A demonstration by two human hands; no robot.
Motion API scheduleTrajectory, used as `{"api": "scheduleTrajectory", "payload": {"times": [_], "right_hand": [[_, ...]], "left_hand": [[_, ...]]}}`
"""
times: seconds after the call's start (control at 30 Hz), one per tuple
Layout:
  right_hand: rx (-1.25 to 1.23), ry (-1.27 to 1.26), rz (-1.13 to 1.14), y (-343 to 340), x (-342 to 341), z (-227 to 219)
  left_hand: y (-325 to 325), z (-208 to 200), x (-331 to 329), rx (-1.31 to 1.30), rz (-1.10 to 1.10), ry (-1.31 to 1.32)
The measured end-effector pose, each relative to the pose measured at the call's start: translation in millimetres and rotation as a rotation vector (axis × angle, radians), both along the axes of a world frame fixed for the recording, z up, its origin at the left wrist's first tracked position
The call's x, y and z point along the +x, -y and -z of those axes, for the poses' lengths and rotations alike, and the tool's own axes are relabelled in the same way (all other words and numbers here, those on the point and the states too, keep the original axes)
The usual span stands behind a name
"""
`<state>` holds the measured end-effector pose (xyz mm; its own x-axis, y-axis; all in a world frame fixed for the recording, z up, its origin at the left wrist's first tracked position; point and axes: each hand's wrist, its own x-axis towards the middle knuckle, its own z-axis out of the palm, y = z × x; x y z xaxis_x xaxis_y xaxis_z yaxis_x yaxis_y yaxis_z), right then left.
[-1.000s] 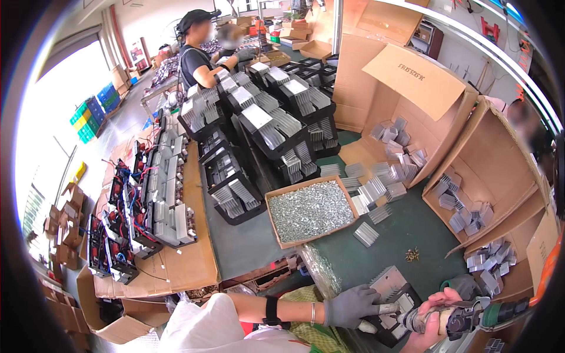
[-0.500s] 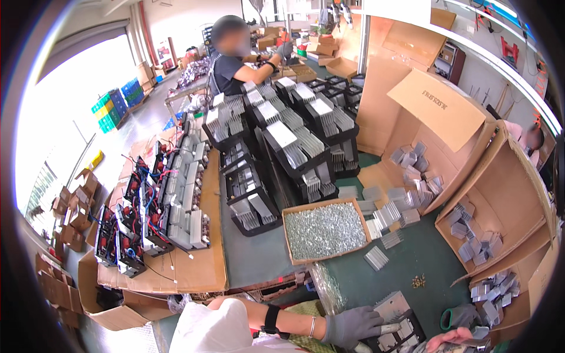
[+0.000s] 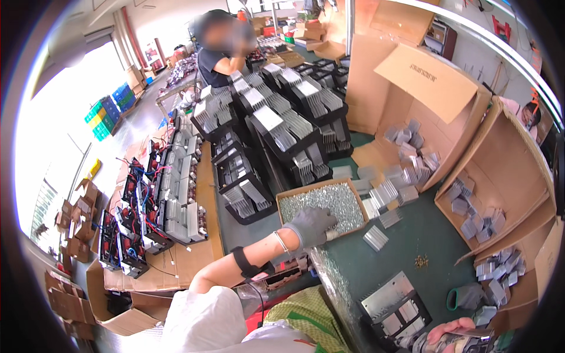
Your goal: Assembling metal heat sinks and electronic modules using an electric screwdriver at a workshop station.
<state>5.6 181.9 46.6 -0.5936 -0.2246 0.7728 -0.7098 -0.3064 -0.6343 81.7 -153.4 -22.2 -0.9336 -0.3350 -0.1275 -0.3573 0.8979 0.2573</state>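
My left hand, in a grey glove with a bare fingertip, reaches over the near edge of a shallow cardboard box of small silvery screws. Its fingers curl down against the screws; whatever they pinch is hidden. At the lower right, my right hand shows bare fingertips closed around a dark and metallic object, cut by the frame edge and hard to identify. Beside it lies a black frame with a finned aluminium heat sink and pale plates in it.
Black frames with heat sinks are stacked ahead. Wired assemblies line cardboard at left. Open cartons with metal pieces stand at right, near a small brass-coloured pile and a grey glove. A co-worker stands beyond.
My left hand has left the black frame and moved up and left to the screw box. My right hand now closes around an object near the frame. The view has shifted slightly.
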Motion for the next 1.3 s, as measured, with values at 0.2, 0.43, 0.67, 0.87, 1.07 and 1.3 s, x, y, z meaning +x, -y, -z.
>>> {"api": "scheduleTrajectory", "payload": {"times": [0.2,0.43,0.67,0.87,1.07,1.3], "right_hand": [[-0.172,0.506,-0.158,-11.0,4.9,3.5],[-0.18,0.425,-0.411,-18.0,-2.1,6.6],[-0.066,0.485,-0.418,-13.5,2.7,-0.1],[0.063,0.437,-0.474,-12.5,-5.2,7.2],[0.035,0.333,-0.532,-4.2,-7.9,10.5],[0.178,0.304,-0.517,6.9,-1.7,4.7]], "left_hand": [[-42.7,-2.1,0.7,-0.205,0.064,-0.556],[-136.5,-1.1,6.2,0.375,0.649,-0.457],[-165.0,10.8,-1.8,0.43,0.597,-0.423],[-166.4,17.9,-2.6,0.463,0.571,-0.424],[-164.7,19.8,-3.7,0.467,0.589,-0.437],[-164.1,27.6,-2.6,0.441,0.58,-0.46]]}}
